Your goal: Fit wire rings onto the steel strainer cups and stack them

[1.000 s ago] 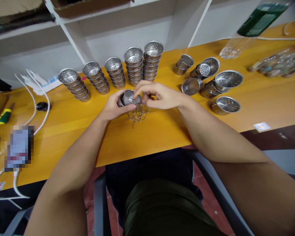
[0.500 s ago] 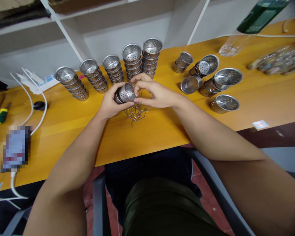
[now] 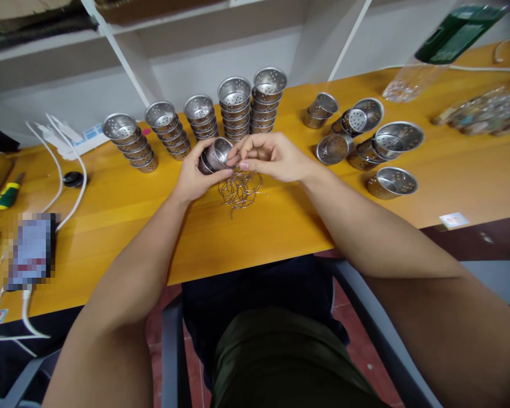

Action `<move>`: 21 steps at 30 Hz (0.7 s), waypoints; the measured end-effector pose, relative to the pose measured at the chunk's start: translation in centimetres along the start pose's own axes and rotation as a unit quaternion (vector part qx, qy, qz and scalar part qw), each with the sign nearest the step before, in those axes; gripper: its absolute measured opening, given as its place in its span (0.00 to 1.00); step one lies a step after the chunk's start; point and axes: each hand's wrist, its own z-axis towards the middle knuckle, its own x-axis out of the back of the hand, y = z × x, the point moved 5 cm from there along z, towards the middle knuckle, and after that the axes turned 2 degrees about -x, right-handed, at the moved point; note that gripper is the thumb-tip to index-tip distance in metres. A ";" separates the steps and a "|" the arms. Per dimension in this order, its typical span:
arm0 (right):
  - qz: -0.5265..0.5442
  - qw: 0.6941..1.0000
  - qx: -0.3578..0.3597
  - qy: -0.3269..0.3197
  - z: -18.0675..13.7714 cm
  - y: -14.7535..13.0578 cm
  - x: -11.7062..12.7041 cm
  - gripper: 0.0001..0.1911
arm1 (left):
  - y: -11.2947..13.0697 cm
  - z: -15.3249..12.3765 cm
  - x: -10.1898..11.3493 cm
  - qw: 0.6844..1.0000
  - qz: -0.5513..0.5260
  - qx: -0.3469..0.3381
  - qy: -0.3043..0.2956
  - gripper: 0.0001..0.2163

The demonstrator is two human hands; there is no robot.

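Observation:
My left hand (image 3: 194,173) wraps around perforated metal cups (image 3: 218,154), which look like two together, tilted with the mouth toward my right hand. At the rim of the front cup, the fingertips of my right hand (image 3: 276,157) are pinched; whatever they hold is too small to make out. Just below both hands, a tangle of thin metal wire (image 3: 240,191) lies on the yellow table (image 3: 255,238). Behind the hands stand several stacks of the same cups (image 3: 234,105).
Loose and paired cups (image 3: 393,182) sit to the right. Farther right are a plastic bottle (image 3: 444,42) and a clear bag of items (image 3: 488,113). On the left lie a power strip (image 3: 85,140), white cables, a black round cap (image 3: 73,179) and a yellow-green screwdriver (image 3: 7,194).
The held cup has turned so more of its open mouth shows. My right hand has rolled slightly, its fingers still at the rim. The whole view has shifted a little.

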 end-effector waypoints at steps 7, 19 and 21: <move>-0.180 0.983 0.003 -0.045 -0.9 2.4 0.8 0.24 | -4.1 0.2 1.7 0.994 -0.019 0.036 0.106 0.51; -0.242 0.965 0.001 0.097 -0.3 3.3 0.7 0.61 | -1.0 -0.1 -1.2 0.998 -0.052 -0.018 0.022 0.50; -0.269 0.958 0.012 0.095 -0.1 3.6 0.1 0.61 | -0.7 -0.2 -1.8 0.999 -0.040 -0.029 0.008 0.51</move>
